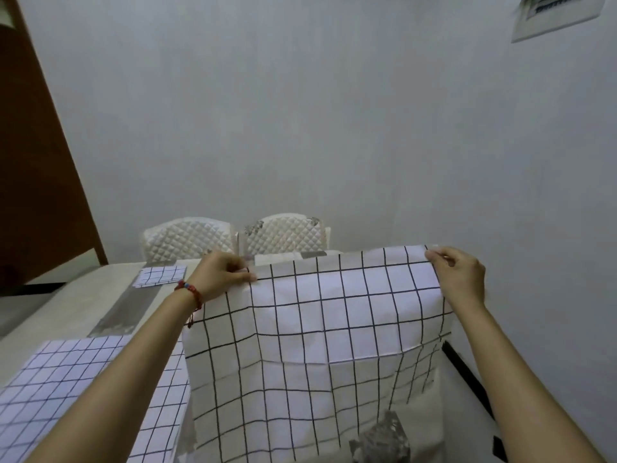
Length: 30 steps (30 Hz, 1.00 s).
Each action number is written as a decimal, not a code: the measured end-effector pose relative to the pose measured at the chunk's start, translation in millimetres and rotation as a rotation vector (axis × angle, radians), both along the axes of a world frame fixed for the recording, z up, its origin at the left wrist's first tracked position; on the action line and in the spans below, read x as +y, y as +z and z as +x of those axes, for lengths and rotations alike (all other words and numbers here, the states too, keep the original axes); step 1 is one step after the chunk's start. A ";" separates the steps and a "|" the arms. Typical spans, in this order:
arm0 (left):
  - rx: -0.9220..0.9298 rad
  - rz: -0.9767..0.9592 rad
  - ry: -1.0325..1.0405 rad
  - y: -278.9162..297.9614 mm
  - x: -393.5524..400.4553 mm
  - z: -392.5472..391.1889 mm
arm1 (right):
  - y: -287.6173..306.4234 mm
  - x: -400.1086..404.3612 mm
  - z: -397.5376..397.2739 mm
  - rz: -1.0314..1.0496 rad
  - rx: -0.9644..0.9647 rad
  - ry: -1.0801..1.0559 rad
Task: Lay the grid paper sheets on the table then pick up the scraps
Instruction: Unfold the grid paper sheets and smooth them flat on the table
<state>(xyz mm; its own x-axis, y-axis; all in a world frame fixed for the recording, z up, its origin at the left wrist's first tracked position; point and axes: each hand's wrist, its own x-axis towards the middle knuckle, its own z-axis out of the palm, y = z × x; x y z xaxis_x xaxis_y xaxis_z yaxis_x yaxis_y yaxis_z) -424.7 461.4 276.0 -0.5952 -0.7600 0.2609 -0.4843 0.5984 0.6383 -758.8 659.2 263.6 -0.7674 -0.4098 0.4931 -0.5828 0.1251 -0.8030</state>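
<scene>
Held sheet: big grid paper sheet (pixel 314 345) up off the table (pixel 83 295), hanging like a curtain, top edge running left to right, lower part draping toward the camera.
Laid sheet: second grid sheet (pixel 56 382) flat at near left.
Small piece: grid scrap (pixel 160 276) lying further back on the left.
Left hand: left hand (pixel 223 275) pinching the top-left corner, fingers curled.
Right hand: right hand (pixel 462 274) pinching the top-right corner.

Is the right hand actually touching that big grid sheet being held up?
Touching. In the head view the right hand pinches the top right corner of the big grid sheet, thumb and fingers curled over its edge.
</scene>
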 end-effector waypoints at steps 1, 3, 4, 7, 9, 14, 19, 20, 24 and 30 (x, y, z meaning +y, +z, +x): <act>-0.016 0.007 0.013 -7.0 -6.6 -3.6 | -7.2 -6.9 -4.0 0.021 -0.007 0.002; -0.056 0.015 0.042 -25.6 -22.9 -11.4 | -24.7 -22.4 -12.6 0.065 -0.013 0.010; -0.078 0.019 0.053 -37.4 -32.8 -15.5 | -35.1 -30.7 -16.4 0.090 -0.025 0.018; -0.146 0.063 0.083 -77.6 -64.4 -29.6 | -71.9 -55.9 -26.8 0.174 -0.097 0.031; -0.194 0.101 0.088 -104.6 -83.3 -39.1 | -96.0 -73.9 -33.7 0.221 -0.121 0.035; -0.226 0.193 0.152 -175.5 -118.6 -54.1 | -165.2 -114.0 -44.8 0.359 -0.166 0.039; -0.238 0.267 0.171 -229.1 -141.1 -66.9 | -230.0 -135.9 -54.8 0.476 -0.202 0.024; -0.245 0.282 0.170 -237.7 -144.9 -68.6 | -239.0 -139.4 -55.9 0.493 -0.203 0.018; -0.274 0.312 0.170 -269.9 -158.6 -77.2 | -270.4 -152.0 -62.1 0.559 -0.228 0.007; -0.306 0.271 0.221 -301.7 -169.3 -93.7 | -295.9 -173.8 -74.4 0.606 -0.242 0.012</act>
<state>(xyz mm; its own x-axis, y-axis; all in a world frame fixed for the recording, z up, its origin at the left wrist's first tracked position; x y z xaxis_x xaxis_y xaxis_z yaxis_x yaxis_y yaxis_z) -518.3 292.1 -25.7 -0.4297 -0.8940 -0.1270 -0.7721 0.2908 0.5651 -833.2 485.4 -32.2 -0.8217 -0.5698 -0.0140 -0.3983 0.5916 -0.7010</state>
